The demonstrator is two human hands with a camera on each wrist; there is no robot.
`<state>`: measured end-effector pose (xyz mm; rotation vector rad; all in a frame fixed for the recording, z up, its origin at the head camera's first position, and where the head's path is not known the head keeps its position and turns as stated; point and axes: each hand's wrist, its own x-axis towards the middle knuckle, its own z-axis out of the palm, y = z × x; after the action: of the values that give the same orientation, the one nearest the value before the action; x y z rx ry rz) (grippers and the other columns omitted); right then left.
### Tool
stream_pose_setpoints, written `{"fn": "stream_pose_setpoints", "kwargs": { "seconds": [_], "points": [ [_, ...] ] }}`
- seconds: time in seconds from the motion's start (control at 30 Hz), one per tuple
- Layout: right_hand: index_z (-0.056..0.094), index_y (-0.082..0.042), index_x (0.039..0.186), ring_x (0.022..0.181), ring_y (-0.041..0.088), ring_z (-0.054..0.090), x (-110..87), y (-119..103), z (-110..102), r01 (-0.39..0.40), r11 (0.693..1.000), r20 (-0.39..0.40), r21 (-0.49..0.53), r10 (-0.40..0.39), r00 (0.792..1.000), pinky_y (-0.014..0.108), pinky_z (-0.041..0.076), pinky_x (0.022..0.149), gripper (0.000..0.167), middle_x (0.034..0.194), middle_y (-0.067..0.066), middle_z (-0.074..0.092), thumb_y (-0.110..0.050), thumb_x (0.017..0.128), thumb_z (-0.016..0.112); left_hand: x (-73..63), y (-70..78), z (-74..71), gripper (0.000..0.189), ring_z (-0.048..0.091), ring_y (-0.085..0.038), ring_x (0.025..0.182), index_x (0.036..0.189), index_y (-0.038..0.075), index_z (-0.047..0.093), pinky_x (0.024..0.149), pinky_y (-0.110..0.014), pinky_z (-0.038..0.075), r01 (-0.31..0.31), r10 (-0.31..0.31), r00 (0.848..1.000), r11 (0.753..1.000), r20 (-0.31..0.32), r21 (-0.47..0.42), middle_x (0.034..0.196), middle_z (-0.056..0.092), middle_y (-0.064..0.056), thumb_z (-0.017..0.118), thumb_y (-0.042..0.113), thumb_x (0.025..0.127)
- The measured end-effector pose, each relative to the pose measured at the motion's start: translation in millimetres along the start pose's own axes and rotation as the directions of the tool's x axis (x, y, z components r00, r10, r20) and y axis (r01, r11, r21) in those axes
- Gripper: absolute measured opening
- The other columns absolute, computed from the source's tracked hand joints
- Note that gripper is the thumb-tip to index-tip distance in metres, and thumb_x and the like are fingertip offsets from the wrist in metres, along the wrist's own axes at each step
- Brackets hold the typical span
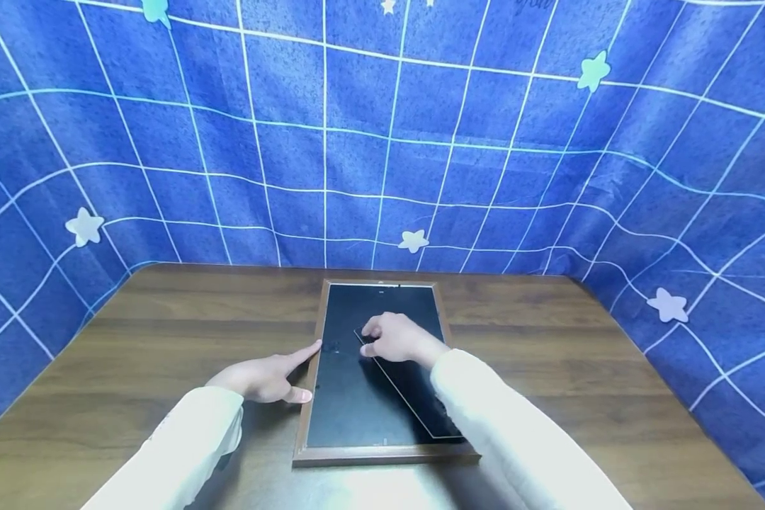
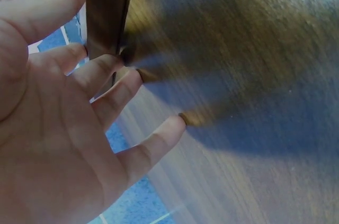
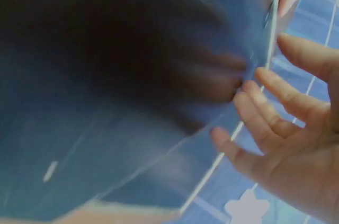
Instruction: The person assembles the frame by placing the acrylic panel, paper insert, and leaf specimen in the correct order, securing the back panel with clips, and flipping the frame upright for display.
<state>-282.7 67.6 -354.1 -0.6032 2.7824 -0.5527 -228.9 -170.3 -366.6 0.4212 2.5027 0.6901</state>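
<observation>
A wooden picture frame (image 1: 387,455) lies on the table with a black surface (image 1: 357,411) inside it. Across that surface slants a pale-edged black panel (image 1: 421,400), seen close up as a glossy dark sheet (image 3: 175,179) in the right wrist view. My right hand (image 1: 395,338) holds the panel near its far end, thumb and fingers at the long edge; some fingertips (image 3: 218,135) touch its face. My left hand (image 1: 264,377) is spread against the frame's left side, with index finger and thumb touching the wood. Its little finger (image 2: 169,128) is extended by the tabletop.
The brown wood-grain table (image 1: 197,319) extends on both sides of the frame. A blue curtain (image 1: 357,163) with white grid lines and stars hangs behind the table and along its sides. Bright light reflects off the table's near part.
</observation>
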Motion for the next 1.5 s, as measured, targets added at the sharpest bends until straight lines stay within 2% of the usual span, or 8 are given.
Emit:
{"fn": "stream_pose_setpoints", "kwargs": {
  "seconds": [0.1, 0.2, 0.33, 0.53, 0.87, 1.1, 1.27, 1.5],
  "points": [
    [0.071, -0.005, 0.119, 0.11, 0.028, 0.066, -2.8, 19.4, -7.4, -0.004, 0.998, -0.065, 0.065, 0.009, 0.998, 0.041, 0.051, 0.099, 0.03, 0.111, 0.011, 0.073, -0.019, 0.093, 0.073, 0.8, -1.3, 1.1, 0.091, 0.032, -0.051, 0.144, 0.163, 0.01, 0.018, 0.113, -0.068, 0.027, -0.013, 0.013, 1.0, 1.0, -0.01, -0.007, 0.158, 0.032, -0.031, 0.074, 0.026, 0.094],
    [0.072, -0.003, 0.114, 0.104, 0.027, 0.069, -3.4, 38.2, -13.6, -0.002, 0.998, -0.124, 0.061, 0.009, 0.992, 0.041, 0.052, 0.096, 0.026, 0.104, 0.01, 0.075, -0.016, 0.092, 0.074, 1.3, -3.5, 1.8, 0.091, 0.031, -0.052, 0.143, 0.163, 0.009, 0.019, 0.113, -0.068, 0.027, -0.026, 0.025, 1.0, 1.0, -0.015, -0.012, 0.157, 0.033, -0.032, 0.075, 0.025, 0.093],
    [0.071, -0.001, 0.114, 0.103, 0.029, 0.07, 0.2, 58.3, -22.6, 0.01, 0.999, -0.172, 0.044, -0.003, 0.985, 0.043, 0.052, 0.096, 0.025, 0.103, 0.011, 0.075, -0.014, 0.093, 0.072, 0.6, -4.7, 2.7, 0.091, 0.029, -0.053, 0.144, 0.163, 0.01, 0.019, 0.112, -0.069, 0.026, -0.022, 0.021, 1.0, 0.999, -0.021, -0.026, 0.158, 0.031, -0.032, 0.075, 0.025, 0.093],
    [0.067, -0.001, 0.121, 0.107, 0.032, 0.067, 12.7, 78.0, -27.9, -0.048, 0.998, -0.2, 0.032, 0.053, 0.978, 0.045, 0.05, 0.097, 0.03, 0.109, 0.015, 0.073, -0.015, 0.095, 0.069, -0.1, -3.3, 1.4, 0.09, 0.025, -0.053, 0.145, 0.163, 0.012, 0.018, 0.113, -0.07, 0.024, -0.009, 0.009, 1.0, 0.999, -0.016, -0.038, 0.159, 0.028, -0.032, 0.073, 0.024, 0.094],
    [0.054, -0.003, 0.144, 0.122, 0.037, 0.06, 38.0, 75.6, -23.8, -0.08, 0.99, -0.167, -0.112, 0.061, 0.984, 0.049, 0.046, 0.105, 0.05, 0.124, 0.02, 0.067, -0.016, 0.097, 0.065, -1.2, -3.7, 0.7, 0.088, 0.026, -0.053, 0.145, 0.163, 0.009, 0.019, 0.113, -0.069, 0.024, -0.026, 0.025, 1.0, 0.999, -0.016, -0.039, 0.159, 0.03, -0.031, 0.073, 0.021, 0.095],
    [0.044, -0.008, 0.154, 0.141, 0.041, 0.042, 50.2, 71.4, -24.3, -0.153, 0.975, -0.14, -0.161, 0.131, 0.981, 0.052, 0.041, 0.111, 0.06, 0.156, 0.022, 0.041, -0.02, 0.099, 0.063, -0.3, -1.4, 2.4, 0.087, 0.027, -0.052, 0.145, 0.163, 0.012, 0.021, 0.113, -0.07, 0.024, -0.014, 0.013, 1.0, 0.999, -0.024, -0.029, 0.157, 0.033, -0.03, 0.074, 0.023, 0.094],
    [0.04, -0.01, 0.157, 0.143, 0.042, 0.04, 55.5, 71.7, -24.2, -0.173, 0.974, -0.134, -0.149, 0.153, 0.979, 0.053, 0.042, 0.109, 0.065, 0.159, 0.021, 0.037, -0.015, 0.095, 0.059, -0.3, -2.3, 3.3, 0.087, 0.026, -0.051, 0.146, 0.163, 0.014, 0.022, 0.113, -0.07, 0.023, -0.009, 0.007, 0.999, 0.999, -0.035, -0.039, 0.157, 0.035, -0.029, 0.074, 0.023, 0.094],
    [0.049, -0.012, 0.152, 0.141, 0.041, 0.043, 63.1, 74.4, -20.5, -0.167, 0.973, -0.149, -0.157, 0.144, 0.978, 0.054, 0.045, 0.106, 0.061, 0.158, 0.019, 0.039, -0.015, 0.092, 0.057, -0.9, -4.7, 3.2, 0.087, 0.027, -0.05, 0.146, 0.163, 0.014, 0.022, 0.112, -0.07, 0.024, -0.006, 0.005, 0.999, 0.999, -0.043, -0.032, 0.158, 0.035, -0.027, 0.074, 0.024, 0.094]
  ]
}}
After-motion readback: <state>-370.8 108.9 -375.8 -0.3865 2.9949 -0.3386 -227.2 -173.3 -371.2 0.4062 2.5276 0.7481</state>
